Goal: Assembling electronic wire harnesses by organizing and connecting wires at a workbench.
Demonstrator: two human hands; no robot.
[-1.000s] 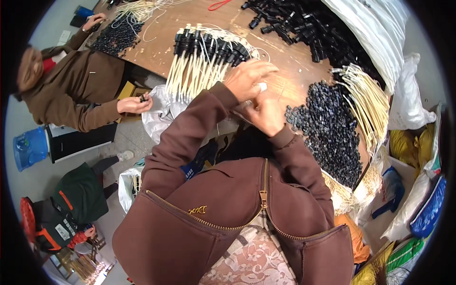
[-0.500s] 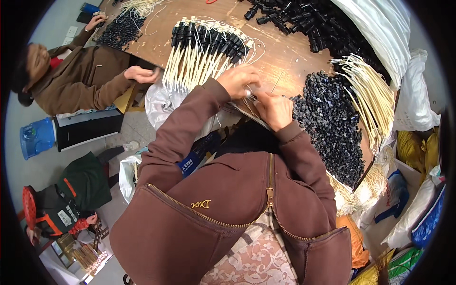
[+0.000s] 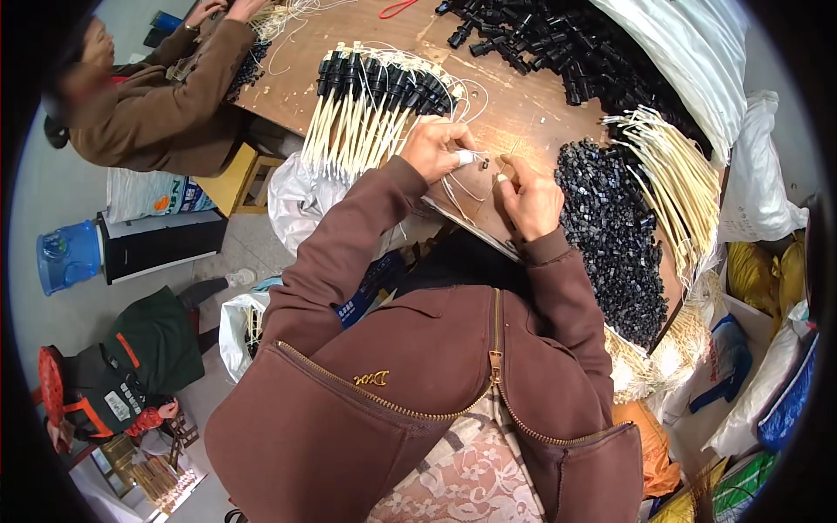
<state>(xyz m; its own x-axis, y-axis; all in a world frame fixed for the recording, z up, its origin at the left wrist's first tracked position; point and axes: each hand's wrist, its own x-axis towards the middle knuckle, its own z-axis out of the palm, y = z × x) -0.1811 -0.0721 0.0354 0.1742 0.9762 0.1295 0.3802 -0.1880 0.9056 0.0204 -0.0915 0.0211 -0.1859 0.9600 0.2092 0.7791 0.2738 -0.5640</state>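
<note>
My left hand (image 3: 438,150) is closed in a pinch on a thin white wire (image 3: 464,189), whose loose ends trail below the fingers over the table edge. White wrapping covers the tip of its thumb. Just past that thumb is a small dark piece (image 3: 485,164); whether it lies on the table or sits on the wire I cannot tell. My right hand (image 3: 532,200) is a short way to the right, its thumb and forefinger apart with nothing visible between them. Beyond my left hand lies a bundle of cream wires with black sockets (image 3: 384,87).
Small black parts (image 3: 610,235) are heaped to the right, beside a bundle of cream wires (image 3: 667,183). Black sockets (image 3: 558,44) pile up at the back under white sacking (image 3: 689,52). A co-worker (image 3: 166,105) reaches over the far-left table (image 3: 292,87). A blue water bottle (image 3: 68,254) is at left.
My hands have separated, the right drawing back to the right. The small dark piece now shows between them. The co-worker has leaned forward, with both hands at the far-left table.
</note>
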